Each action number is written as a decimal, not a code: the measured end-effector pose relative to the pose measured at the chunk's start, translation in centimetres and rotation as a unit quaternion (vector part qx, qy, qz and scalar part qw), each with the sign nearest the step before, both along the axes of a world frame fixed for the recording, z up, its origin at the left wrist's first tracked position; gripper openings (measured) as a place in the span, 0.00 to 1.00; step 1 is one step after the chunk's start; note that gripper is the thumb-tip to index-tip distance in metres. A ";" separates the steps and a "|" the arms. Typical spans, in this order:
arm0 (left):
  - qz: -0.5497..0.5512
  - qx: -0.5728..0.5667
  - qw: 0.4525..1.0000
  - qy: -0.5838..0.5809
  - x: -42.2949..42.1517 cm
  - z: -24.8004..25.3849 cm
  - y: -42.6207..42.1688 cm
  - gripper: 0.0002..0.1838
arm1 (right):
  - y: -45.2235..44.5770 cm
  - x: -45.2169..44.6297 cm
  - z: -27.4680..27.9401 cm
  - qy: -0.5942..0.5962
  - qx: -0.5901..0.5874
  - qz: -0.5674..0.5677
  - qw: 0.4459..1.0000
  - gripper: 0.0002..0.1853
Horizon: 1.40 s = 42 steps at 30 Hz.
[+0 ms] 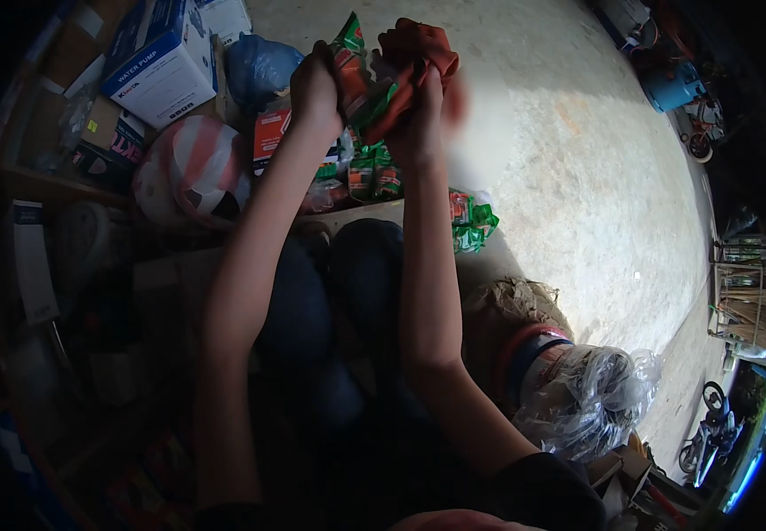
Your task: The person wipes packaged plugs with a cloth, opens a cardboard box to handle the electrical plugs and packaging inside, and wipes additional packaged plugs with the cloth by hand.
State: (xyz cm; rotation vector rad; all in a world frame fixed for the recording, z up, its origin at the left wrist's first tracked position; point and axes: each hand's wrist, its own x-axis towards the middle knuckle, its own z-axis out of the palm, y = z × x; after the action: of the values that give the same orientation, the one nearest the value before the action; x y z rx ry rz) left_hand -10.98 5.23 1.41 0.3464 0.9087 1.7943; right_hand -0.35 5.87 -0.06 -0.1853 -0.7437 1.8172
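At the top middle, my left hand [316, 88] is closed on the edge of a green and red plastic packet [351, 69]. My right hand [420, 128] grips a reddish-brown cloth [417, 51], bunched up and pressed against the packet's right side. Parts of both are hidden by my fingers. Several similar packets [374, 177] lie below my hands, and more green and red packets [473, 219] sit to the right of my right forearm.
A water pump box [162, 75], a blue plastic bag [262, 69] and a red-and-white striped bag [190, 168] are at the left. Rolls of tape [533, 350] and clear plastic wrap [591, 398] lie at the lower right. A concrete floor [595, 195] extends rightward toward a motorbike [711, 434].
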 end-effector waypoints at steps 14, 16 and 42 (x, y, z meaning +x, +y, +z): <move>-0.273 0.042 0.876 0.394 2.8 1.0 -2.1 0.17 | 0.2 0.8 0.4 -0.228 -0.022 -0.348 0.909 0.08; -0.286 0.065 0.871 0.395 2.4 1.5 -2.3 0.17 | 0.9 1.0 0.2 -0.165 -0.096 -0.352 0.916 0.10; -0.067 0.104 0.969 0.214 3.4 1.5 -2.5 0.13 | 0.8 0.9 -0.5 -0.056 -0.137 -0.194 0.970 0.17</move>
State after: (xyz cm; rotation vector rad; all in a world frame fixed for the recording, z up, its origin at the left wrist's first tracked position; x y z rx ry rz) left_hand -7.57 2.76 2.95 0.9359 0.9645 1.7209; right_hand 0.51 6.65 -0.57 -0.5801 -0.4886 1.5329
